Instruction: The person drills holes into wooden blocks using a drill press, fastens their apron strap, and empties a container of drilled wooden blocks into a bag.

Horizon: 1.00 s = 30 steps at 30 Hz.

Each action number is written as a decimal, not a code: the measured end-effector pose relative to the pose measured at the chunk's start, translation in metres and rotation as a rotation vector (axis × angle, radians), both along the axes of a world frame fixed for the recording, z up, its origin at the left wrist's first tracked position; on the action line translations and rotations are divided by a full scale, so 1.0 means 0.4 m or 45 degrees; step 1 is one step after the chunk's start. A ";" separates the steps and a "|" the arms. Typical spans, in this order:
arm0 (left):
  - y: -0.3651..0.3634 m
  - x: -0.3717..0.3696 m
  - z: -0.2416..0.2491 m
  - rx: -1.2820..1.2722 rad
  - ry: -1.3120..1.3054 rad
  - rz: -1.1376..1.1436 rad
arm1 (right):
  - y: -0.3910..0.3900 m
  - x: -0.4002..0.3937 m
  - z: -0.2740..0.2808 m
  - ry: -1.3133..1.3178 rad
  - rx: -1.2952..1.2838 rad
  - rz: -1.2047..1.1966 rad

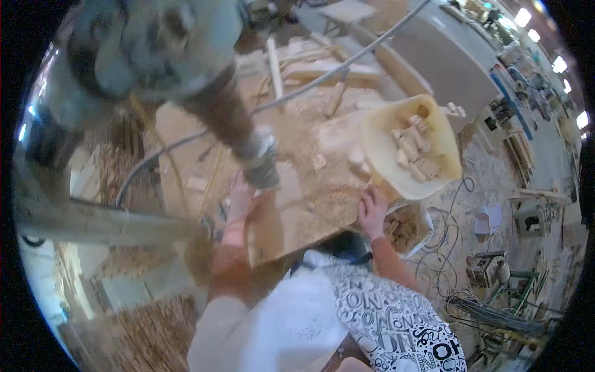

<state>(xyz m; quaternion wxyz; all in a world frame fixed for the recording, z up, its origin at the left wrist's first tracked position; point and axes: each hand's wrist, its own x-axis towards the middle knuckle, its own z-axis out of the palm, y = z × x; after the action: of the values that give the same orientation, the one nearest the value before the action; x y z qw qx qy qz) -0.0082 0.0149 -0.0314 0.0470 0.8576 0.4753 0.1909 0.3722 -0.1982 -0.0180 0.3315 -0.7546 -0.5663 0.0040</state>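
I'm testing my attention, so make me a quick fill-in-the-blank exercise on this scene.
The short pieces in the yellowish tub are made of ____.
The hand nearer the tub is the person's ____ one.
The blurred machine fills the view's ____ left part.
The OH lettering on the garment is coloured ____.
Missing words: wood; right; upper; black.

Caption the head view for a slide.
Left hand near a large machine, right hand beside a cream tub of wood pieces, at a sawdust-strewn bench.

Lights (523, 17): bright white, row, upper right
Floor (486, 192): dusty, loose cables (457, 230)
Lower left: stacked wood (136, 335)
Right: planks (519, 152)
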 end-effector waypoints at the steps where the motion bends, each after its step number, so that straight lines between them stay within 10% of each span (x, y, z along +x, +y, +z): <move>1: 0.009 0.000 -0.005 -0.019 -0.058 0.002 | 0.009 0.006 0.003 0.025 -0.007 0.028; 30: -0.019 0.023 0.103 -0.161 -0.315 0.004 | -0.003 0.013 -0.035 0.034 -0.070 0.027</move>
<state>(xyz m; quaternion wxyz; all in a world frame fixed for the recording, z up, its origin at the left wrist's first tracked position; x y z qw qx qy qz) 0.0009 0.0072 0.0099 0.1588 0.8222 0.4782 0.2649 0.3775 -0.1993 -0.0318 0.3182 -0.7573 -0.5693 0.0332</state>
